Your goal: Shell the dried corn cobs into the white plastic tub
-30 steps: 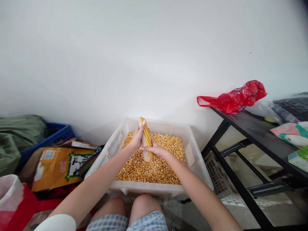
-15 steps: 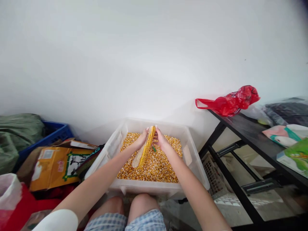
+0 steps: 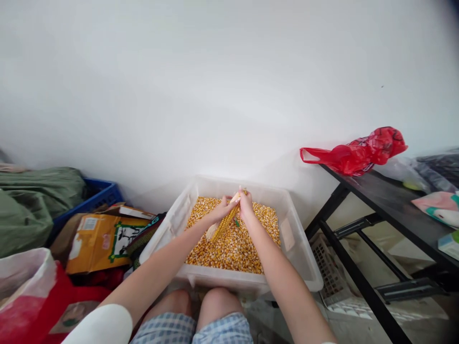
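Both my hands grip one corn cob (image 3: 223,226), held tilted above loose corn kernels (image 3: 229,255) in a translucent plastic bin (image 3: 287,210). Part of the cob is stripped to its pale core, while yellow kernels still cover a strip along it. My left hand (image 3: 223,209) wraps the cob's middle from the left. Around its upper end, my right hand (image 3: 245,202) is closed from the right. The fingers cover much of the cob's upper half. A small green bit (image 3: 236,222) shows close to the cob.
To the right stands a black table (image 3: 387,193) with a red plastic bag (image 3: 362,150) on it and a pale basket (image 3: 328,267) beneath. At left are a yellow cardboard box (image 3: 96,239), a blue crate (image 3: 107,193) and a red-and-white sack (image 3: 39,296). A white wall rises behind.
My left hand has slid down over the cob's middle, and my right hand has closed round its top. The view has shifted a little, so the scene sits farther right.
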Motion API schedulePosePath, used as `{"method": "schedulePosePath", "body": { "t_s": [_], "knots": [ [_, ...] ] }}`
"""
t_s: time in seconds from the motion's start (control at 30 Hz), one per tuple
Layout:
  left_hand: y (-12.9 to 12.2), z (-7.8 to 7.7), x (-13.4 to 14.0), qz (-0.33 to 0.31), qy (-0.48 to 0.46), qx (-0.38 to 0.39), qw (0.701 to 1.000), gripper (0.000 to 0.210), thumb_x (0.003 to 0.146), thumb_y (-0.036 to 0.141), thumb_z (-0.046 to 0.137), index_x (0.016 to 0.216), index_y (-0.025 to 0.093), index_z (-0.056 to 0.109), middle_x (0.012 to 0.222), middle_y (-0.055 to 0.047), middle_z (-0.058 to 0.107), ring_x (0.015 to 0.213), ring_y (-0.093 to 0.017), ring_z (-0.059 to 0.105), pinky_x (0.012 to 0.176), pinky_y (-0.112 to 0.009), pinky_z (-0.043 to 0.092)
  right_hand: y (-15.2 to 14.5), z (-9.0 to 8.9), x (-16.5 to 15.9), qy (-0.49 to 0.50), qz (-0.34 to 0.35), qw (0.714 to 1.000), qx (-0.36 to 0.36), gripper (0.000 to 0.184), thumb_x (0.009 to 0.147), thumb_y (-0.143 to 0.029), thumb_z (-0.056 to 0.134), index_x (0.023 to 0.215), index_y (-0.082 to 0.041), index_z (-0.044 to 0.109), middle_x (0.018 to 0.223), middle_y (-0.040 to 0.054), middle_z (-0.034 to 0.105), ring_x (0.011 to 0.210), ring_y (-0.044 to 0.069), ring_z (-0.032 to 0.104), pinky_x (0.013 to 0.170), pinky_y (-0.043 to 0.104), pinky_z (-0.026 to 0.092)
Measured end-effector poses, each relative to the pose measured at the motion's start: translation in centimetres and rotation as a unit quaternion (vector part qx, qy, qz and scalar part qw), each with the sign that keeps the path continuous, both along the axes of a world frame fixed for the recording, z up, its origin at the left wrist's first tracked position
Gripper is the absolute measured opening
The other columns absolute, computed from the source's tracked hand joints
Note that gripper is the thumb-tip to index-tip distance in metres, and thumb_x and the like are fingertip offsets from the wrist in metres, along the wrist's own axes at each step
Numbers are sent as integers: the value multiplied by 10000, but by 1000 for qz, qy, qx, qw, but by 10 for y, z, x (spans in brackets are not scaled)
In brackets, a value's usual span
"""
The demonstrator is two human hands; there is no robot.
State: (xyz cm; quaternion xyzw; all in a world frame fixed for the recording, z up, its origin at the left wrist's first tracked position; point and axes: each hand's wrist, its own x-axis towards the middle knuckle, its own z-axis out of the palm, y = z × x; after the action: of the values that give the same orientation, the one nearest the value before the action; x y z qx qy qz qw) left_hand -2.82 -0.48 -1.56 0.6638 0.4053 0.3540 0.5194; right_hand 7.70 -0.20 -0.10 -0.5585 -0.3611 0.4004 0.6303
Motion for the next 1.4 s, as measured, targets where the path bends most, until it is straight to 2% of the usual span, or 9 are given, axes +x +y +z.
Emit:
{"method": "schedulePosePath", "body": {
  "t_s": [0.17, 0.43, 0.57, 0.8, 1.0, 1.07, 1.2, 1.27, 1.4],
  "knots": [
    [2, -5, 6, 36, 84, 116, 989, 432, 678, 587, 465, 792, 176, 539, 724, -23, 588, 749, -204, 551, 689, -289, 409, 4, -2, 6, 63, -27, 997, 41, 343, 702, -507, 423, 813, -183, 404, 758, 26, 515, 714, 129, 527, 621, 219, 434],
    [-5, -2, 6, 7, 17, 110, 994, 462, 762, 552, 367, 942, 177, 568, 967, -56, 613, 987, -233, 513, 884, -331, 345, 1, -8, 7, 96, 0, 992, 80, 325, 660, -467, 511, 800, -187, 421, 656, -32, 492, 585, 99, 504, 557, 207, 415],
    [-9, 1, 10, -4, -25, 65, 998, 514, 771, 540, 366, 1066, 155, 537, 995, -68, 617, 1020, -241, 503, 891, -347, 358, 3, -11, 10, 59, -35, 993, 97, 317, 658, -454, 525, 807, -188, 438, 606, -49, 504, 560, 102, 505, 541, 206, 402],
    [-9, -2, 11, -46, -90, -96, 990, 598, 781, 599, 261, 1098, 151, 500, 553, -26, 587, 489, -188, 555, 522, -338, 461, 3, -8, 8, 57, -27, 990, 124, 285, 670, -418, 524, 824, -197, 431, 565, -74, 499, 497, 95, 511, 507, 208, 420],
    [-7, 11, 4, -139, -112, -167, 970, 727, 738, 679, 174, 1100, 142, 505, 711, -76, 640, 567, -214, 592, 549, -365, 468, 2, 0, 10, 105, -43, 985, 127, 268, 696, -398, 485, 859, -201, 403, 523, -77, 490, 444, 103, 513, 436, 208, 419],
    [-10, 14, 4, -138, -63, -115, 982, 702, 746, 661, 201, 1078, 139, 533, 830, -93, 651, 683, -228, 605, 632, -359, 462, 3, 1, 20, 132, -88, 979, 125, 252, 693, -379, 480, 847, -202, 389, 517, -82, 476, 442, 102, 518, 436, 208, 426],
    [-15, 14, 6, -93, 102, 109, 984, 564, 749, 587, 341, 1043, 165, 573, 1036, -51, 610, 942, -230, 544, 808, -292, 387, 6, 0, 43, 193, -190, 954, 125, 185, 692, -337, 443, 795, -205, 363, 519, -85, 451, 424, 100, 513, 441, 224, 444],
    [-15, 11, 6, -87, 182, 177, 963, 544, 755, 586, 329, 1023, 179, 571, 1005, -45, 615, 918, -221, 547, 785, -277, 383, 6, -3, 49, 213, -215, 946, 117, 143, 695, -313, 417, 766, -205, 358, 504, -82, 441, 420, 105, 510, 438, 232, 448],
    [-14, 5, 6, -61, 287, 214, 932, 572, 785, 606, 209, 912, 179, 567, 814, -59, 625, 758, -209, 571, 665, -273, 390, 7, -7, 51, 228, -220, 943, 101, 96, 690, -288, 379, 723, -203, 348, 479, -73, 436, 436, 114, 518, 442, 238, 456]
  ]
}}
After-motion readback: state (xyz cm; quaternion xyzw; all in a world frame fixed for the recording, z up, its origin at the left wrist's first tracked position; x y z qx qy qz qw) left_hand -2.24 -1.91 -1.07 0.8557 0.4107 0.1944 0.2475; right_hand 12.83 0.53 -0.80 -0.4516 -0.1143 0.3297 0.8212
